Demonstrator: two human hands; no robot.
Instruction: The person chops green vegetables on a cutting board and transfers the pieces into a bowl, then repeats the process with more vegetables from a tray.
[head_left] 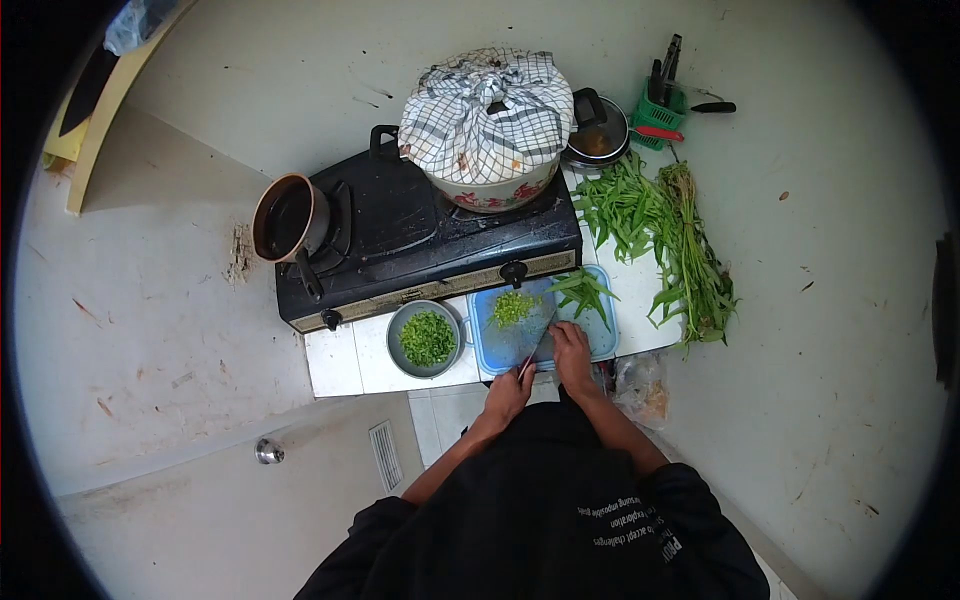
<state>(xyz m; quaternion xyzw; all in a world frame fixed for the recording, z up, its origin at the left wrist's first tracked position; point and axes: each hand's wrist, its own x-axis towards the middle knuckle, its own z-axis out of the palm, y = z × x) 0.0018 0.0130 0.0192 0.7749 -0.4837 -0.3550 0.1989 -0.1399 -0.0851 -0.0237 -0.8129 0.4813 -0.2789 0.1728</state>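
My left hand point(508, 394) is closed around the reddish handle of a knife point(541, 338), whose blade slants up and right over a blue-rimmed cutting board point(480, 345). Close beside the blade, my right hand point(572, 352) has its fingers bent down onto the board; what lies under them is hidden. Chopped greens point(514, 308) form a small pile left of the blade. Uncut leaves point(583, 290) spread over the board's upper right, just beyond my right hand. A grey bowl point(393, 358) of finely chopped greens point(427, 339) stands left of the board.
Behind the board is a black gas stove point(390, 225), bearing a saucepan point(291, 218) and a large pot point(495, 195) wrapped in checked cloth point(485, 120). Leafy bunches point(690, 255) lie right, near a lidded pan point(600, 135) and green utensil basket point(660, 110). A plastic bag point(642, 388) hangs beside the counter.
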